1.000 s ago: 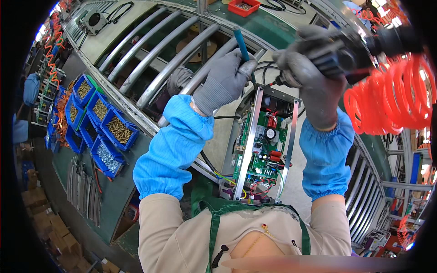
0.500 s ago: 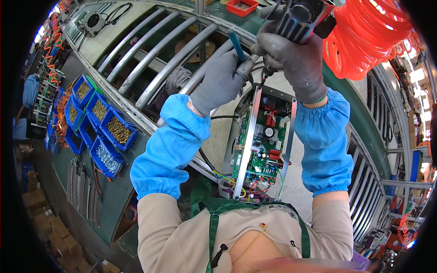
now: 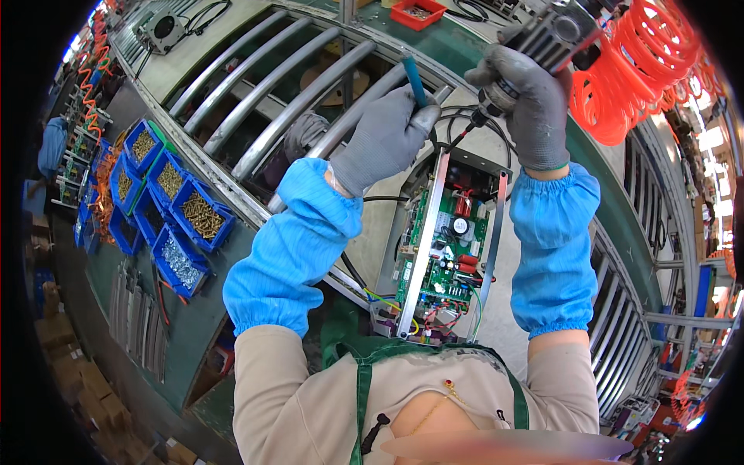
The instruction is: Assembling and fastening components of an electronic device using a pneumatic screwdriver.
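Observation:
My left hand [image 3: 380, 141], in a grey glove, is closed around a slim teal stick-shaped tool [image 3: 414, 80] that points up and away. My right hand [image 3: 535, 105], gloved alike, grips a black and grey power screwdriver [image 3: 554, 39]. Its bit slants down and left, with the tip close to the far end of a silver metal rail [image 3: 425, 240]; whether they touch I cannot tell. The rail runs along an open electronic unit, beside a green circuit board [image 3: 443, 260] with red and black parts and wires. A second rail [image 3: 493, 248] lies along its right side.
Several blue bins [image 3: 203, 218] of screws and small fittings stand at the left. Metal rollers [image 3: 291, 116] lie beyond my left arm. A coiled orange air hose [image 3: 632, 77] hangs at the upper right. A red tray [image 3: 417, 13] sits at the far edge.
My right hand has moved right with the power screwdriver, which now leans more over the rail's far end. My left hand has shifted slightly right, still holding the teal stick-shaped tool.

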A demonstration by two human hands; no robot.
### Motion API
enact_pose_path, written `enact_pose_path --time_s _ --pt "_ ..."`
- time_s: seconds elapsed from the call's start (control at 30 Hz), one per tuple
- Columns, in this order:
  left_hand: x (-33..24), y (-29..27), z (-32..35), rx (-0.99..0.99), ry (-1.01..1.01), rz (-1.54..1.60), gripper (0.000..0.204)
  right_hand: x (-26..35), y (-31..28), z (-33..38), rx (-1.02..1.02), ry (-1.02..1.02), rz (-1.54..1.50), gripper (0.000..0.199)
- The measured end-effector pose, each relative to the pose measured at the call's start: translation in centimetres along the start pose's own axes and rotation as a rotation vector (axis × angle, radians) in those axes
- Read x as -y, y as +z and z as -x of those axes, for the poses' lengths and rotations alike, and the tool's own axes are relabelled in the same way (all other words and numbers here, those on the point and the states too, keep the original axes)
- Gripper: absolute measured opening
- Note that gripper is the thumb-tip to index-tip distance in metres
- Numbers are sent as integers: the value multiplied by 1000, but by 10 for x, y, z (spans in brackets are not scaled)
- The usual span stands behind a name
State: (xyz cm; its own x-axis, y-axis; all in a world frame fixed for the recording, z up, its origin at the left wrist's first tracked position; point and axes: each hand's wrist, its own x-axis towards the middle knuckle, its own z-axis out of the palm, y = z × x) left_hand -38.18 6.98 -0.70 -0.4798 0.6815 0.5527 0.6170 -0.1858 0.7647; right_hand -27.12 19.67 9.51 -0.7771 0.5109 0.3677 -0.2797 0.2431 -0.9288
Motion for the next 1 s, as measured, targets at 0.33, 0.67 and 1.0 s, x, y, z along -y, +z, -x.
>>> enact_pose_path --time_s 0.33,0.67,1.0 --pt "0 3 -8 -58 65 -93 25 0 -6 2 -30 -15 14 29" --pt "-13 8 10 -184 71 -71 20 2 8 4 -85 -34 -151 44" --pt "-3 -88 145 -663 -256 -144 17 7 3 4 -52 -39 -48 46"
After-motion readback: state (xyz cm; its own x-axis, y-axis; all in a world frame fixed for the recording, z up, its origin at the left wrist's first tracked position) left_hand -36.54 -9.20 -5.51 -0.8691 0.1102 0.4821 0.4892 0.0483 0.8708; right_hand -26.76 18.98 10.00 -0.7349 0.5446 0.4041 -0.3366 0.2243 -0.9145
